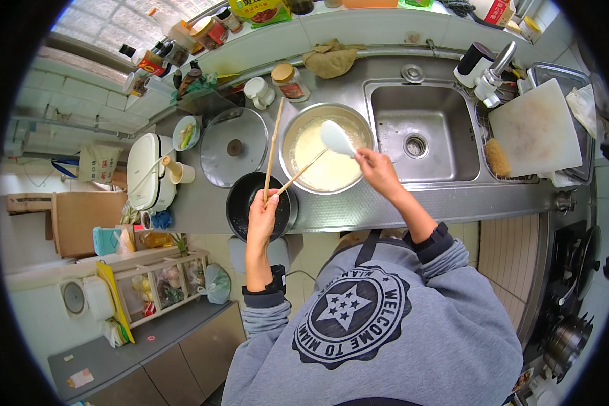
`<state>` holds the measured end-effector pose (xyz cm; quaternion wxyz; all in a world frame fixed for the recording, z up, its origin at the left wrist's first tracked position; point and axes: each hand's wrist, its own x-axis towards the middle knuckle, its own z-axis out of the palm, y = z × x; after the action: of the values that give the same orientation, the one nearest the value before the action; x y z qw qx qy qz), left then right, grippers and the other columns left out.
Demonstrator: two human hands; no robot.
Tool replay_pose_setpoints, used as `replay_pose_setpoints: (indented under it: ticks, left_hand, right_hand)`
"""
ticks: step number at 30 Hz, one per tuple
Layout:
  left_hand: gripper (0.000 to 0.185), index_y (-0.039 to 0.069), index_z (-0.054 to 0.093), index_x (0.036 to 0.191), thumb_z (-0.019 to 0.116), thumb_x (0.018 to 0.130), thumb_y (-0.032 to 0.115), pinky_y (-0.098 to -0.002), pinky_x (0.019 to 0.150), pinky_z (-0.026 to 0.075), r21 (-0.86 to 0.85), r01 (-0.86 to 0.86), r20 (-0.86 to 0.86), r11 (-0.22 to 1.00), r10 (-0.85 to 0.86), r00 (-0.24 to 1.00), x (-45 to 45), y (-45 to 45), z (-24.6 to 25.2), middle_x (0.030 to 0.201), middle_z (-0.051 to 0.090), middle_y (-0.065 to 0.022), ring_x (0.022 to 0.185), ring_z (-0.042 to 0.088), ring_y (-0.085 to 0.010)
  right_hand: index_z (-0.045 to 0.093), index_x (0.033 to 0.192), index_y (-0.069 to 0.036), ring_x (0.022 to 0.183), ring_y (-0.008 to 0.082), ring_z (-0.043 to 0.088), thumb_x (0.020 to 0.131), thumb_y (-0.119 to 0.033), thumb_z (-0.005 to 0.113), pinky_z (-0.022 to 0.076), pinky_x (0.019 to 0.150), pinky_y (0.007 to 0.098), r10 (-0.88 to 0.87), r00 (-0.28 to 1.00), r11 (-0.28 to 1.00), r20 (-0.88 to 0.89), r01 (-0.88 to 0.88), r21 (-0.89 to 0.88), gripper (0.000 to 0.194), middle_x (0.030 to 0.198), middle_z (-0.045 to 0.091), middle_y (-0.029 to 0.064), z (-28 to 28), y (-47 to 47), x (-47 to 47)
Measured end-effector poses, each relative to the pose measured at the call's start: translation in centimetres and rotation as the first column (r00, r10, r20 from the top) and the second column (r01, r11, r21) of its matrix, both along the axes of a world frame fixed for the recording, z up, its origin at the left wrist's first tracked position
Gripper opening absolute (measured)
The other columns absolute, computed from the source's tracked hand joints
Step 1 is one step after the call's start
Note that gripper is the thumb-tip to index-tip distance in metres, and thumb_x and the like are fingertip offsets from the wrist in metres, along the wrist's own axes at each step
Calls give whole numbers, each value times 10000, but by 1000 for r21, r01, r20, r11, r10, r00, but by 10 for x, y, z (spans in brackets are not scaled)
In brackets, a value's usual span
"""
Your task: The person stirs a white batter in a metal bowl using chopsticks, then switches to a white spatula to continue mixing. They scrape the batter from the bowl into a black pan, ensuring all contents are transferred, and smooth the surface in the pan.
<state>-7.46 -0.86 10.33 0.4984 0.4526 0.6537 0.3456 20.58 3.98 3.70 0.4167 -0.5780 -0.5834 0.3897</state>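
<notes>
My left hand (263, 215) holds a pair of long wooden chopsticks (273, 144), splayed wide apart. It is above a black pan (238, 213) at the counter's front edge. One chopstick points up past the bowl's left side. The other reaches over the bowl, its tip close to a pale spoon (336, 137). That spoon's handle is gripped by my right hand (378, 170), at the bowl's right rim. Beneath the spoon, a large stainless steel bowl (285, 167) contains a pale yellow, batter-like mixture (319, 170). Whether the spoon touches the mixture I cannot tell.
A steel sink (426, 127) adjoins the bowl on the right, with a cutting board (535, 129) beyond. Leftward lie a glass lid (233, 165), a small bowl (186, 133) and a white appliance (144, 172). Behind stand a lidded jar (290, 83) and a white pot (259, 93).
</notes>
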Motion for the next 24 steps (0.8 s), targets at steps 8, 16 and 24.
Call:
replay_pose_setpoints:
  ticks: [8, 16, 24]
  left_hand:
    - [124, 59, 575, 963, 523, 935, 168, -191, 398, 198, -19, -50, 81, 999, 52, 995, -3, 2, -4, 632, 384, 93, 472, 285, 3]
    - [130, 35, 584, 960, 530, 928, 148, -188, 532, 291, -8, -29, -32, 1000, 29, 999, 0, 1, -4, 697, 445, 66, 614, 348, -26]
    - [138, 30, 579, 964, 537, 920, 154, -218, 551, 344, 66, 29, -114, 997, -21, 993, -3, 0, -5, 699, 472, 39, 626, 407, -54]
  right_hand:
    - [630, 938, -62, 754, 383, 610, 885, -219, 554, 484, 647, 427, -42, 985, 999, 166, 37, 36, 182, 789, 630, 194, 1, 0, -1]
    - [640, 941, -41, 735, 360, 630, 876, -217, 571, 491, 646, 402, 61, 998, 996, 27, -63, 69, 200, 784, 633, 195, -1, -7, -6]
    - [639, 953, -71, 762, 376, 618, 887, -221, 544, 490, 668, 423, -64, 971, 998, 230, 66, 3, 190, 785, 637, 189, -8, 12, 15]
